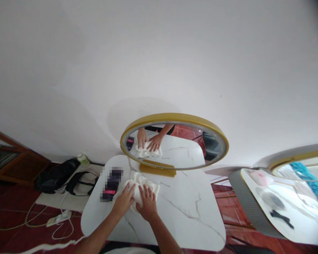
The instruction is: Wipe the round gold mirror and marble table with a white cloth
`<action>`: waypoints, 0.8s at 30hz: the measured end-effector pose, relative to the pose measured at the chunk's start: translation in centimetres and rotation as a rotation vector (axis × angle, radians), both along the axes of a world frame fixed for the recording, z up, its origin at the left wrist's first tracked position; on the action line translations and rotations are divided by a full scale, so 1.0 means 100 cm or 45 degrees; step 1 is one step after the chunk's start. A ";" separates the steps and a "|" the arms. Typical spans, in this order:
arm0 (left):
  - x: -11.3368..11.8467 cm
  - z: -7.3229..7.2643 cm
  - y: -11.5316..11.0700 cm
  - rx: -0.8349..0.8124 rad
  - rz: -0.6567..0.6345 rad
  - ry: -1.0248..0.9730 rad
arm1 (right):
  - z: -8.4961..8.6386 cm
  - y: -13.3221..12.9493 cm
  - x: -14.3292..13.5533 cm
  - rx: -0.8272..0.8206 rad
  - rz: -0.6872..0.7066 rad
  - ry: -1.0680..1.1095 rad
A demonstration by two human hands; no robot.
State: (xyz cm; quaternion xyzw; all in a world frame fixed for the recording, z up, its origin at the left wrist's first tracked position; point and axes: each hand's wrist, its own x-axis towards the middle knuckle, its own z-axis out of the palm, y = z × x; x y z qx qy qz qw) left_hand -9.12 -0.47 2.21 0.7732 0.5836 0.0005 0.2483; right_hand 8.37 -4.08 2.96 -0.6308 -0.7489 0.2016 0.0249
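Well left of the oval mirror (177,141), a black bag (57,177) sits beside a bottle (83,160). Nearer the mirror, something dark and blurred (113,181) lies on the white counter (180,215). Before the mirror's left half, my left grip (125,198) rests fairly flat on a crumpled white cloth (138,179); my right grip (148,203) lies on it too, fingers spread wide. Right of the mirror stands a second counter (304,224).

Left hand (125,199), right hand (148,204), both forearms (164,233) bare

The cloth (138,179) lies on the table (182,217) before the mirror (185,150).
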 end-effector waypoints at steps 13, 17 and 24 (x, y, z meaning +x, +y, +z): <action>0.042 0.000 -0.066 -0.320 -0.148 -0.002 | -0.023 -0.093 0.080 -0.140 0.190 0.161; 0.067 0.000 -0.072 -0.376 -0.186 -0.039 | -0.036 -0.106 0.106 -0.178 0.170 0.210; 0.103 0.001 -0.080 -0.427 -0.216 -0.026 | -0.057 -0.122 0.148 -0.055 0.209 0.198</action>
